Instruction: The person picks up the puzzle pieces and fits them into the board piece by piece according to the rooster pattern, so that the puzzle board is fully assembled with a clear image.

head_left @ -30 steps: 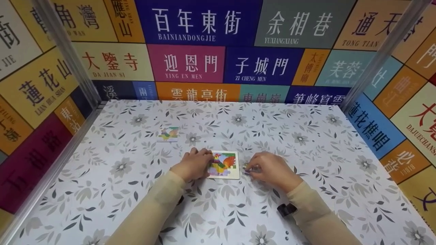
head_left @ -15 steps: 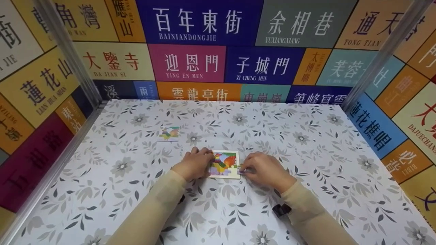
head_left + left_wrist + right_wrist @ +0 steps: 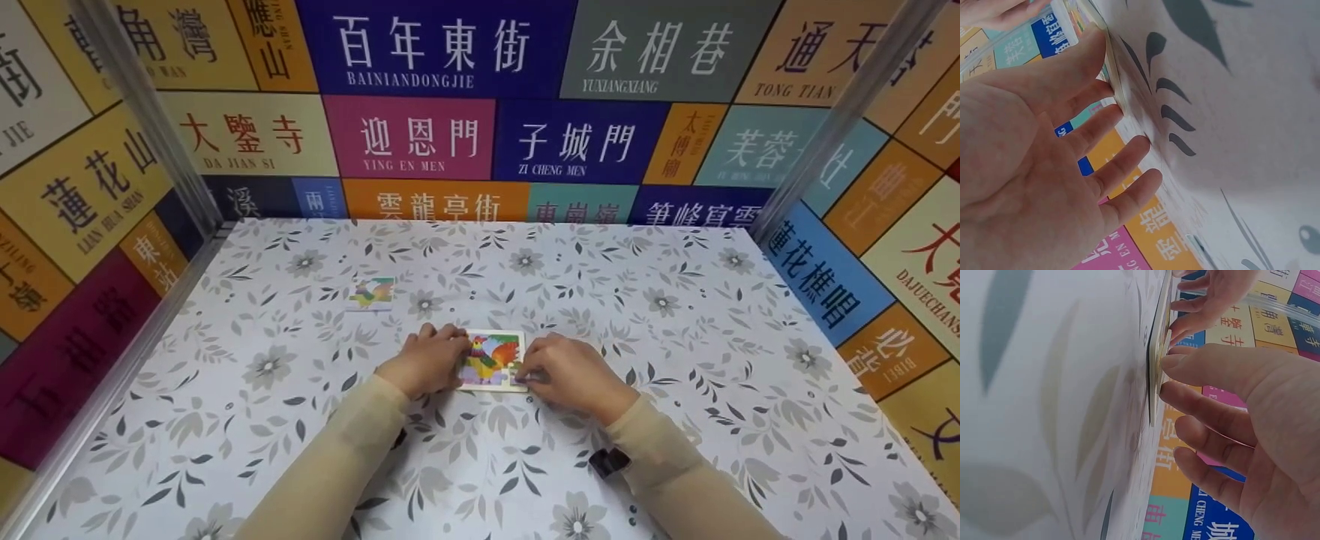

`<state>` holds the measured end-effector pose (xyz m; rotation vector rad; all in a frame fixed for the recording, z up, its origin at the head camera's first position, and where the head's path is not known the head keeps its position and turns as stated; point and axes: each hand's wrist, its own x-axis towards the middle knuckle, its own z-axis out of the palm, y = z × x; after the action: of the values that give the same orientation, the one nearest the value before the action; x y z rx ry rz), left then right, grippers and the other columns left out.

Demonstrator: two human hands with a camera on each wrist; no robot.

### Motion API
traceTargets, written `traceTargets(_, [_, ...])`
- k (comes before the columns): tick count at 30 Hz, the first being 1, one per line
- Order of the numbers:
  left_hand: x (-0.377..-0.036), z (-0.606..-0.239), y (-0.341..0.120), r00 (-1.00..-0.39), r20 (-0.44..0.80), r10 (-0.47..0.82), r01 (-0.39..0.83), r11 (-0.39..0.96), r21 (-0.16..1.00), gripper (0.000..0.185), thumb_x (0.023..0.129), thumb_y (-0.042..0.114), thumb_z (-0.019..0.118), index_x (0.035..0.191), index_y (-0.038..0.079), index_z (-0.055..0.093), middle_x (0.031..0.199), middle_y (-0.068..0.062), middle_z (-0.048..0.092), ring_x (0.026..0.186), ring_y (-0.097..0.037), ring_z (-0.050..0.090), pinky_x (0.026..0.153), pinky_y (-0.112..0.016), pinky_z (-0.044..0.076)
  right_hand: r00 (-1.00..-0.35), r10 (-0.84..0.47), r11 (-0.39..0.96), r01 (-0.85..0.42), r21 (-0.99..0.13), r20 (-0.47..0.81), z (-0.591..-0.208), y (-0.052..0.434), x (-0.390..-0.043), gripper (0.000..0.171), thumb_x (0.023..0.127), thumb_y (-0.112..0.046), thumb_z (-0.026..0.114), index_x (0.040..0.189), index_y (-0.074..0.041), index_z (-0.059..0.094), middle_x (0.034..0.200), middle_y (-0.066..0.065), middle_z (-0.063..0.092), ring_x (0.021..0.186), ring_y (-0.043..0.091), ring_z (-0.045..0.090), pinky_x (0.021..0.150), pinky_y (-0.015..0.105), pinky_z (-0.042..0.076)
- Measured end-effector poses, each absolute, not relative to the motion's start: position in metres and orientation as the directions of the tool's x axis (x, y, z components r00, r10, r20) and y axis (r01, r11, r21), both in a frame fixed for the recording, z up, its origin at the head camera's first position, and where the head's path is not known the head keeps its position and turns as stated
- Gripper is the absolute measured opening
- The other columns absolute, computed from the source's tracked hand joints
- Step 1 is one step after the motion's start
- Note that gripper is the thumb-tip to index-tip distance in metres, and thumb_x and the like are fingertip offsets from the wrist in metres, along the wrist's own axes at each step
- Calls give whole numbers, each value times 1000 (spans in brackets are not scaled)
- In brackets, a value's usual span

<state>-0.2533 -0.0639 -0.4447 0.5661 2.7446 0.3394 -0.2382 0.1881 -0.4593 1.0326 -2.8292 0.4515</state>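
Note:
A small jigsaw puzzle board (image 3: 491,389) with a pale rim and a rooster picture lies flat on the table, between both hands. My left hand (image 3: 426,361) holds its left end, thumb at the near corner and fingers along the side. In the left wrist view the left thumb (image 3: 1090,48) touches the board's edge, the other fingers spread loosely. Over the lower right corner, my right hand (image 3: 574,375) pinches a puzzle piece (image 3: 1158,382) between thumb and index finger, tilted against the board. In the head view the fingers mostly hide that piece.
Farther back on the left lies a small patch of puzzle pieces (image 3: 370,294) with a bird picture. A floral cloth (image 3: 675,300) covers the table. Panels with printed characters (image 3: 442,52) enclose the back and sides.
My right hand has moved left with the puzzle piece, from beside the board to its lower right corner. The left hand and board have stayed put.

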Motion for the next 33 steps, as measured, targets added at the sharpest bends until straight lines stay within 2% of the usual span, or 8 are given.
traceTargets(8, [-248, -449, -67, -872, -219, 437, 367, 881, 299, 51, 92, 25, 79, 140, 17, 62, 156, -6, 48, 134, -37, 43, 110, -57, 38, -746, -642, 708, -666, -236, 176, -464, 178, -238, 12, 84, -18, 82, 95, -24, 83, 100, -7, 74, 95, 16, 66, 82, 36, 56])
traceTargets(15, [-252, -447, -67, -872, -249, 422, 346, 890, 298, 52, 93, 24, 78, 142, 19, 61, 158, -4, 47, 137, -34, 42, 115, -55, 35, -772, -615, 732, -635, -247, 163, -463, 176, -239, 11, 85, -20, 83, 96, -23, 84, 104, -4, 74, 97, 17, 66, 84, 37, 56])
traceTargets(33, [-255, -444, -63, -875, -247, 417, 352, 897, 268, 50, 93, 23, 78, 140, 18, 62, 156, -5, 48, 135, -34, 42, 113, -55, 37, -820, -562, 750, -559, -353, 103, -459, 177, -241, 13, 85, -19, 83, 97, -24, 84, 105, -6, 71, 101, 16, 64, 90, 38, 54])
